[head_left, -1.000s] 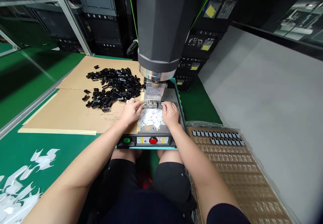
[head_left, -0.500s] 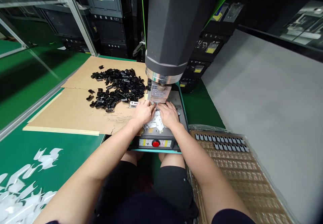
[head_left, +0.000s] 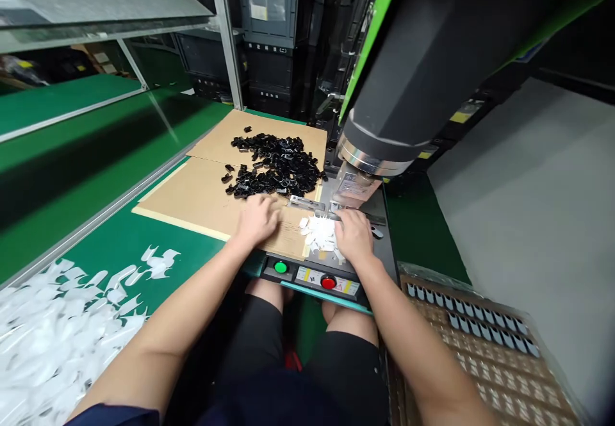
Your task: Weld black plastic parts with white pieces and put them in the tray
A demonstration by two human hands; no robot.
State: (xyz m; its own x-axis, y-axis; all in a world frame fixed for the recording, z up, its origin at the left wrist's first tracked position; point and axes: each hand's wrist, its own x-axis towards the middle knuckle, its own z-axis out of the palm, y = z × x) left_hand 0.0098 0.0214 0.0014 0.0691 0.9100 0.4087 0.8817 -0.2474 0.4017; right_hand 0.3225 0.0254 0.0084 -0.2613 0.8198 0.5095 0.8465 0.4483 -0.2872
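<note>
Flat green tabletop (head_left: 196,250), left. Two tan cardboard sheets on it, near one (head_left: 192,192), far one (head_left: 216,136), meeting at a seam; pale yellow tape strip (head_left: 182,224) along near sheet's front edge. Loose heap of small black plastic parts (head_left: 283,163) across both, few strays at left. Big pile of thin white curved pieces (head_left: 57,323) directly on green, lower left. Grey metal machine bed (head_left: 378,203), right: small heap of flat white pieces (head_left: 319,234) on it.

Blk parts (head_left: 300,173) look like glossy plastic, wht pcs (head_left: 321,232) thin & smooth, prob. plastic. Cardboard (head_left: 187,186) matt brn; machine head (head_left: 408,93) matt dk grey w/ shiny metal collar (head_left: 369,161). Tray (head_left: 519,387): clear, glossy plastic.
</note>
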